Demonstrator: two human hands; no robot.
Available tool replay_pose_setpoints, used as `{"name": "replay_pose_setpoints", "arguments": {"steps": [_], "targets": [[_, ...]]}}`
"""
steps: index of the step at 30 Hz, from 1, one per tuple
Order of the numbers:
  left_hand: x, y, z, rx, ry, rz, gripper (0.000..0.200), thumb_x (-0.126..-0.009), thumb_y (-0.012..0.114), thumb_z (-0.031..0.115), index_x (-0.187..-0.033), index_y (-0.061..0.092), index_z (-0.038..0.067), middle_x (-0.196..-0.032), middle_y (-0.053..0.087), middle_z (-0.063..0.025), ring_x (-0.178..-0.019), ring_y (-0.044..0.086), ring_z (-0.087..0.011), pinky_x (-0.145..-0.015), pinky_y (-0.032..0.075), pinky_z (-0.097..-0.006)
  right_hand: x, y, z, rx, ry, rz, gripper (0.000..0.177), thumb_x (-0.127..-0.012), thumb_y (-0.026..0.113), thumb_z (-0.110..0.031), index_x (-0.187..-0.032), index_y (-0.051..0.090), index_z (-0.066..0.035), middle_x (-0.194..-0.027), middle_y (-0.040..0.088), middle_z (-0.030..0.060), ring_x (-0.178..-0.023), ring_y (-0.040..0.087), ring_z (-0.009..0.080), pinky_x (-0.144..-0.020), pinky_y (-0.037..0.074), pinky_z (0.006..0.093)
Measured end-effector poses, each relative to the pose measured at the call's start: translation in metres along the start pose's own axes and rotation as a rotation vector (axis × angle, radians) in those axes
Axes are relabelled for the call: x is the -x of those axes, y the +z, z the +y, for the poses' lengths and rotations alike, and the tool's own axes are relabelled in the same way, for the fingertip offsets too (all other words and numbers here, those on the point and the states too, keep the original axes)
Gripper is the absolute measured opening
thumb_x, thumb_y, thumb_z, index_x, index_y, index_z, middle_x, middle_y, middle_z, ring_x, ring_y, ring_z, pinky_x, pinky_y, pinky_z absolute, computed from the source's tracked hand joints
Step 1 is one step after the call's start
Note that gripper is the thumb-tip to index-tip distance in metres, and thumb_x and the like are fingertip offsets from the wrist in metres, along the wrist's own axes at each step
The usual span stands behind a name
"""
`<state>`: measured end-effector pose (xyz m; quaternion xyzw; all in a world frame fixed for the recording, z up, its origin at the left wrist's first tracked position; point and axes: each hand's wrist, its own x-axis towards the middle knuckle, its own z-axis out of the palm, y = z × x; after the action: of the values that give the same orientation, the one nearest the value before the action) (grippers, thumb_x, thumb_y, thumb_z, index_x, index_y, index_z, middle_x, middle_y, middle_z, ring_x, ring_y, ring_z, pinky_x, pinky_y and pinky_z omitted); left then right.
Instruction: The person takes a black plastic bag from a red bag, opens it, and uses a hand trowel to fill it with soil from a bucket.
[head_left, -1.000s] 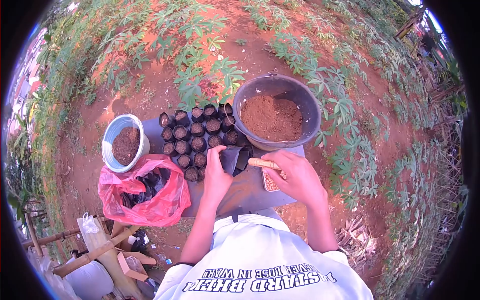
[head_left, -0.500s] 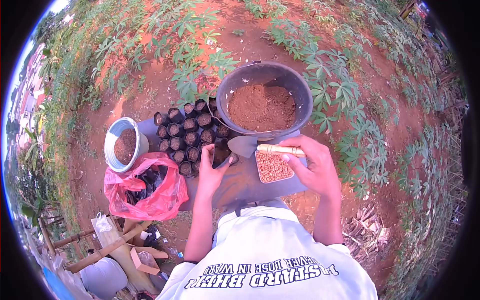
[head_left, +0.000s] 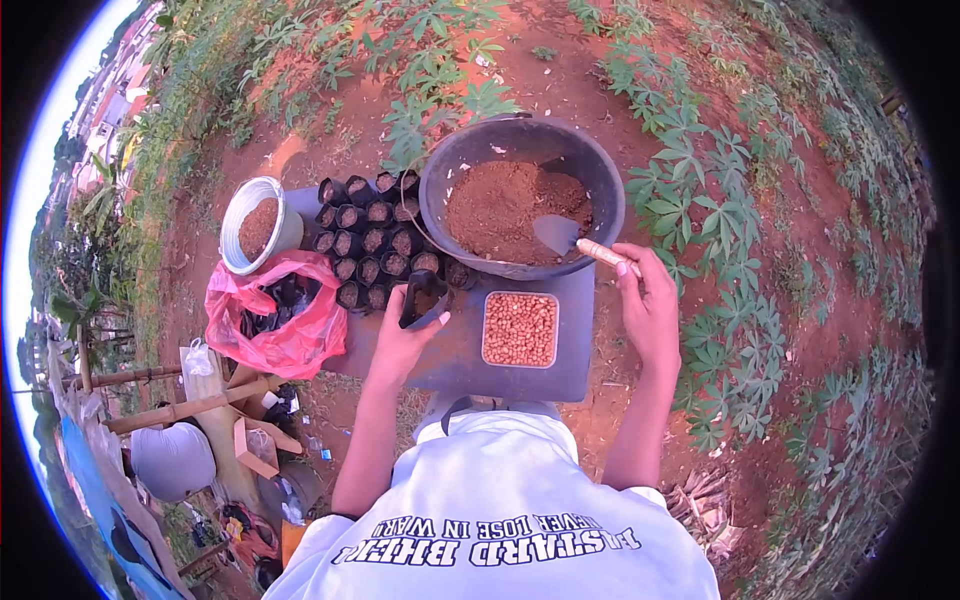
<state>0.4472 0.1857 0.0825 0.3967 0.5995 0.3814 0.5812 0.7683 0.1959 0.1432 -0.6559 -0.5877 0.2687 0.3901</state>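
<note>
Dark counter (head_left: 470,365) carries a big basin (head_left: 603,190) of brown soil (head_left: 495,205). Right hand (head_left: 648,300) is clamped on a trowel (head_left: 560,235), blade in the soil. Left hand (head_left: 400,340) pinches a small black bag (head_left: 420,295) upright, near the basin's rim. My read: scoop modestly, keep the blade level, hold the bag mouth wide.

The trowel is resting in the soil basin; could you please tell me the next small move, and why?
Probably scoop soil with the trowel: the right hand has its blade on the soil in the basin, while the left hand holds a black bag.
</note>
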Motion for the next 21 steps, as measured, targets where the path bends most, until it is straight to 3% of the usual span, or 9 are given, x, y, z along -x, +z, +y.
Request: {"name": "replay_pose_setpoints", "arguments": {"steps": [1,3,6,8,9,12,16,20,21], "targets": [[0.001,0.007,-0.004,0.002,0.005,0.019,0.041,-0.084,0.076,0.001,-0.115,0.049,0.008,-0.11,0.058,-0.0016,-0.105,0.054,-0.0099,-0.093,0.043,-0.0261,-0.01,0.001,0.008,0.015,-0.094,0.013,0.02,-0.097,0.056,-0.009,-0.114,0.062,0.0,-0.096,0.063,0.0134,-0.084,0.063,0.0278,-0.076,0.049,0.0346],[0.004,0.019,-0.015,-0.071,0.119,0.05,0.059,-0.083,0.08,0.006,-0.131,0.045,0.005,-0.114,0.059,-0.0037,-0.094,0.058,-0.0108,-0.081,0.049,-0.0277,-0.035,0.005,0.021,-0.002,-0.132,-0.036,0.02,-0.097,0.057,-0.009,-0.114,0.062,0.0,-0.098,0.063,0.014,-0.087,0.063,0.0295,-0.078,0.049,0.036],[0.012,0.032,-0.013,-0.21,0.256,0.048,0.061,-0.084,0.078,0.004,-0.134,0.044,0.004,-0.116,0.059,-0.0035,-0.101,0.058,-0.0112,-0.09,0.047,-0.0268,-0.078,0.019,0.043,0.027,-0.215,-0.12,0.02,-0.096,0.056,-0.008,-0.114,0.06,0.0,-0.102,0.063,0.016,-0.094,0.064,0.0355,-0.082,0.05,0.041],[0.025,0.041,0.0,-0.165,0.195,0.099,0.053,-0.083,0.078,0.004,-0.126,0.047,0.006,-0.112,0.059,-0.0027,-0.103,0.056,-0.0113,-0.092,0.044,-0.0271,-0.104,0.034,0.058,0.079,-0.332,-0.159,0.022,-0.096,0.055,-0.007,-0.116,0.06,0.0,-0.1,0.061,0.0156,-0.089,0.062,0.0312,-0.08,0.049,0.0374],[0.029,0.045,0.005,-0.121,0.141,0.129,0.045,-0.083,0.078,0.004,-0.117,0.05,0.007,-0.108,0.058,-0.002,-0.104,0.055,-0.0115,-0.095,0.042,-0.0275,-0.113,0.042,0.066,0.099,-0.356,-0.156,0.021,-0.095,0.055,-0.006,-0.115,0.059,0.0,-0.102,0.061,0.017,-0.094,0.061,0.0369,-0.082,0.049,0.0415],[0.032,0.046,-0.001,-0.134,0.161,0.174,0.046,-0.083,0.078,0.004,-0.118,0.049,0.007,-0.108,0.058,-0.0021,-0.104,0.055,-0.0115,-0.095,0.042,-0.0279,-0.122,0.059,0.083,0.151,-0.306,-0.162,0.019,-0.095,0.054,-0.005,-0.113,0.06,0.001,-0.105,0.06,0.0175,-0.096,0.061,0.0389,-0.082,0.049,0.0436],[0.035,0.051,-0.004,-0.159,0.156,0.18,0.045,-0.083,0.078,0.004,-0.118,0.05,0.007,-0.108,0.058,-0.002,-0.104,0.055,-0.0117,-0.096,0.041,-0.0283,-0.116,0.064,0.088,0.137,-0.336,0.028,0.019,-0.094,0.051,-0.002,-0.11,0.06,-0.001,-0.103,0.057,0.0176,-0.09,0.062,0.0408,-0.078,0.051,0.0489],[0.032,0.06,-0.005,-0.165,0.142,0.194,0.048,-0.083,0.077,0.003,-0.122,0.049,0.007,-0.111,0.059,-0.0014,-0.106,0.055,-0.0109,-0.096,0.042,-0.0272,-0.118,0.063,0.085,0.144,-0.344,0.011,0.018,-0.093,0.052,-0.004,-0.109,0.06,-0.001,-0.103,0.058,0.0174,-0.091,0.062,0.0406,-0.077,0.052,0.0487],[0.032,0.064,-0.004,-0.162,0.159,0.189,0.05,-0.084,0.076,0.002,-0.125,0.049,0.007,-0.113,0.06,-0.0009,-0.107,0.055,-0.0101,-0.096,0.042,-0.0264,-0.121,0.061,0.083,0.125,-0.282,-0.09,0.017,-0.093,0.054,-0.006,-0.109,0.06,-0.001,-0.104,0.059,0.0172,-0.092,0.063,0.0402,-0.078,0.052,0.0476]]}}
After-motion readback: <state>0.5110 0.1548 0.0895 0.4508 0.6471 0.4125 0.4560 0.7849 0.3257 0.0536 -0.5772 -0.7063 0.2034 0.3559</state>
